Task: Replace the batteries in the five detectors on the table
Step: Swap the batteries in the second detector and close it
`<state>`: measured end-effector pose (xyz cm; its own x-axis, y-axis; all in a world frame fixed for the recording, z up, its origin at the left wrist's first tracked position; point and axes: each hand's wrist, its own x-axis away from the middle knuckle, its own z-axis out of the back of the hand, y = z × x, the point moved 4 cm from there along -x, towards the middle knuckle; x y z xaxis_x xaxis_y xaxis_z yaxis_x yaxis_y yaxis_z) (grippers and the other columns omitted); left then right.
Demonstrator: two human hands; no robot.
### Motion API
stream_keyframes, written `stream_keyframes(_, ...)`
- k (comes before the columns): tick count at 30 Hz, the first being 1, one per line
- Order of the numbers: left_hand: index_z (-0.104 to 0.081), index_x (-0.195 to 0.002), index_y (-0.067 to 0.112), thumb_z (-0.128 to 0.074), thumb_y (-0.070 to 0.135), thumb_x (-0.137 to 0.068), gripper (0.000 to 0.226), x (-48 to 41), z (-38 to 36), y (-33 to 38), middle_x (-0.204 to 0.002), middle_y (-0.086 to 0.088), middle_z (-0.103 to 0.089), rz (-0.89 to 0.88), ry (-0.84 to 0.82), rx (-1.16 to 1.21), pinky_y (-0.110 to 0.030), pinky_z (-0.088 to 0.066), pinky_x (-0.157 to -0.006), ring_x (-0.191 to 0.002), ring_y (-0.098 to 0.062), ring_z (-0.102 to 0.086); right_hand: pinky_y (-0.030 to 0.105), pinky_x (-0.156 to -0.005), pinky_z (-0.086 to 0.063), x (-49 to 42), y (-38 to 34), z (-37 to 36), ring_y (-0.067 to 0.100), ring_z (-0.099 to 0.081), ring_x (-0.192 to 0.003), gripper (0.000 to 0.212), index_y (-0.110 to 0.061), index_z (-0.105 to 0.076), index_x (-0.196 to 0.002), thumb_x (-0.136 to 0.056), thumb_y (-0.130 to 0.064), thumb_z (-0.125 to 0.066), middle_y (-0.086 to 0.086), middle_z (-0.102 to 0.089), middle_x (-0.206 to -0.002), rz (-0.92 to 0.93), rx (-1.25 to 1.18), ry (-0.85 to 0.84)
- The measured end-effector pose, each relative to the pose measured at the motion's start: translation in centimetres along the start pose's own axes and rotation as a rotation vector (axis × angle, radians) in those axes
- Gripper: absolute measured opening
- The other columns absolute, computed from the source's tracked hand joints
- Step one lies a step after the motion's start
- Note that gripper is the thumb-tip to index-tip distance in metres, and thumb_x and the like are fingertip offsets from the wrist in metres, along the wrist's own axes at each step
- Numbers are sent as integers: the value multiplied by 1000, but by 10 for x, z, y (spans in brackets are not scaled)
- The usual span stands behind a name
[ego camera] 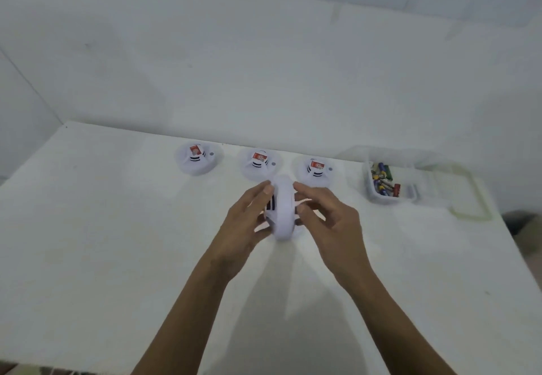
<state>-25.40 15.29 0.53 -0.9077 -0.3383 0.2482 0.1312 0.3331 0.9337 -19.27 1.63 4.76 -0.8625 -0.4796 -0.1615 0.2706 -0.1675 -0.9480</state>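
A round white detector (284,207) stands on edge above the table's middle, held between both hands. My left hand (245,229) grips its left face, where black vent slits show. My right hand (331,222) grips its right side with curled fingers. Three more white detectors with red stickers sit in a row behind: one at the left (197,158), one in the middle (258,164), one at the right (315,171). A clear plastic box (387,187) holding several loose batteries (382,182) stands at the right.
The white table (117,242) meets a white wall along its far edge. A clear lid with a greenish rim (466,198) lies right of the battery box, near the table's right edge. A dark floor patch shows beyond that edge.
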Motion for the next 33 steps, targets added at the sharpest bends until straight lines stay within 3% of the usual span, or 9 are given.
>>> stream_keyframes(4,-67,-112,21,-73,58,-65,60,2,-26,-8,-113,-6,-68,145,-119,310,-29,-57,-72,-94,-17,-70,18,-83,-51,16,-16,20,8,-63,-102,26,-7,-69,-111,-91,-12,-53,-1,-68,-110,312,191,-20)
stream_keyframes(7,-68,-117,18,-40,50,-87,52,12,-46,-5,-125,-12,-63,156,-259,571,-42,-52,-94,-109,-27,-62,25,-83,-52,25,-20,31,15,-61,-101,28,-9,-70,-110,-92,-17,-51,0,-66,-111,408,315,-29)
stream_keyframes(12,-55,-131,6,-37,43,-91,57,24,-70,-1,-129,-19,-57,188,-411,844,-44,-49,-93,-115,-36,-57,22,-75,-49,37,-24,45,16,-57,-93,27,-15,-70,-110,-88,-25,-58,0,-58,-106,406,452,66)
stream_keyframes(16,-51,-133,1,-31,43,-95,60,27,-81,-8,-126,-22,-58,238,-406,864,-43,-47,-93,-114,-35,-57,17,-71,-49,44,-28,54,18,-58,-89,33,-11,-70,-105,-85,-36,-59,3,-57,-101,365,512,175)
stream_keyframes(19,-64,-121,9,-37,53,-90,60,29,-89,-15,-114,-14,-66,260,-312,828,-38,-56,-81,-99,-28,-66,16,-66,-48,49,-33,53,19,-58,-87,46,-11,-68,-104,-80,-49,-56,4,-58,-98,311,616,244)
stream_keyframes(23,-73,-109,18,-35,62,-85,63,28,-96,-21,-112,-9,-69,216,-187,683,-36,-54,-85,-97,-24,-68,19,-61,-49,55,-35,50,19,-57,-89,65,-13,-61,-113,-70,-62,-59,3,-57,-98,150,717,258)
stream_keyframes(28,-70,-114,22,-35,60,-88,58,28,-99,-29,-115,-11,-68,153,-118,691,-39,-55,-83,-97,-26,-68,22,-88,-48,56,-32,47,9,-41,-115,74,-26,-37,-136,-77,-61,-63,-5,-39,-123,-110,671,72)
stream_keyframes(30,-73,-107,22,-36,57,-88,54,29,-98,-29,-112,-11,-69,134,-101,680,-38,-56,-81,-95,-25,-69,22,-90,-49,57,-34,46,9,-41,-114,73,-26,-36,-136,-77,-59,-64,-6,-38,-122,-109,652,70)
stream_keyframes(33,-66,-119,21,-31,56,-93,56,28,-94,-32,-117,-11,-66,124,-80,661,-39,-53,-89,-101,-26,-65,20,-85,-48,57,-38,42,8,-39,-110,72,-27,-37,-134,-76,-58,-64,-8,-38,-118,-72,680,60)
